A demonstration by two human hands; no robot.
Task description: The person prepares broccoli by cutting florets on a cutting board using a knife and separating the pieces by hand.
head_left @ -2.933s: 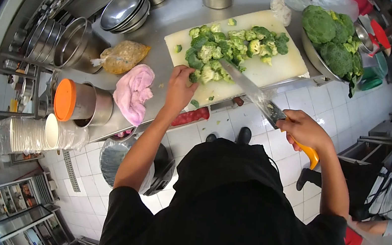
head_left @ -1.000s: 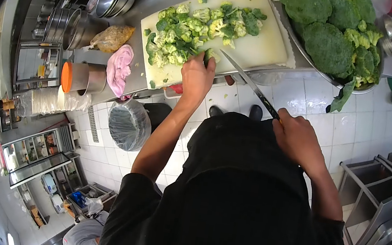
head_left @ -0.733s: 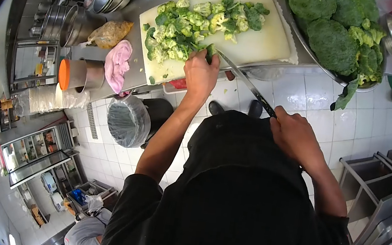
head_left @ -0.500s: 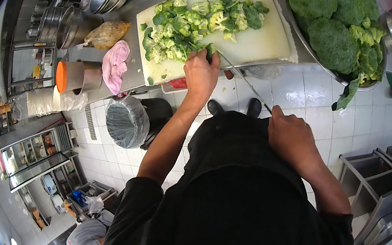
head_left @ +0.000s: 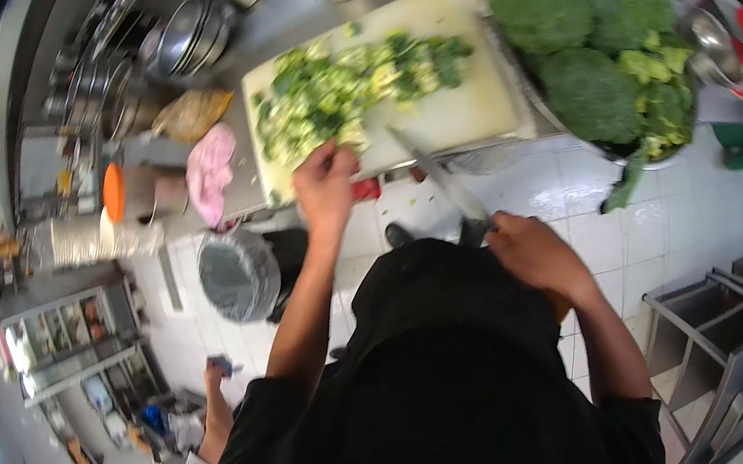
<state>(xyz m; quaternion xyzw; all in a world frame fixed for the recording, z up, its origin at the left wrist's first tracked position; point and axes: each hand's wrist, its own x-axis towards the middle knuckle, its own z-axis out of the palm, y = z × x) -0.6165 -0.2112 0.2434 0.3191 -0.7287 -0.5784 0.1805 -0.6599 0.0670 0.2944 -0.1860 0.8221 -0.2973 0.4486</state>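
Observation:
Cut broccoli florets (head_left: pixel 324 97) lie heaped across the left and back of a white cutting board (head_left: pixel 491 92). At the board's front edge, beside the heap, my left hand (head_left: pixel 325 186) has its fingers curled in; whatever they hold, if anything, is hidden. My right hand (head_left: pixel 539 254) grips the handle of a kitchen knife (head_left: pixel 443 181) close to my apron. The blade slants up to the left, its flat side showing and its tip over the board's front part. A large metal bowl (head_left: pixel 553 125) of whole broccoli heads (head_left: pixel 591 92) stands right of the board.
Left of the board are a pink cloth (head_left: pixel 210 167), a bag of brownish food (head_left: pixel 191 114) and stacked metal bowls (head_left: pixel 191 41). A lined bin (head_left: pixel 237 275) stands below the counter. Another person's arm (head_left: pixel 218 415) reaches in at lower left.
My left hand has moved left and toward me, away from the knife tip. The knife has turned to show its flat side. The other person's arm has come into view.

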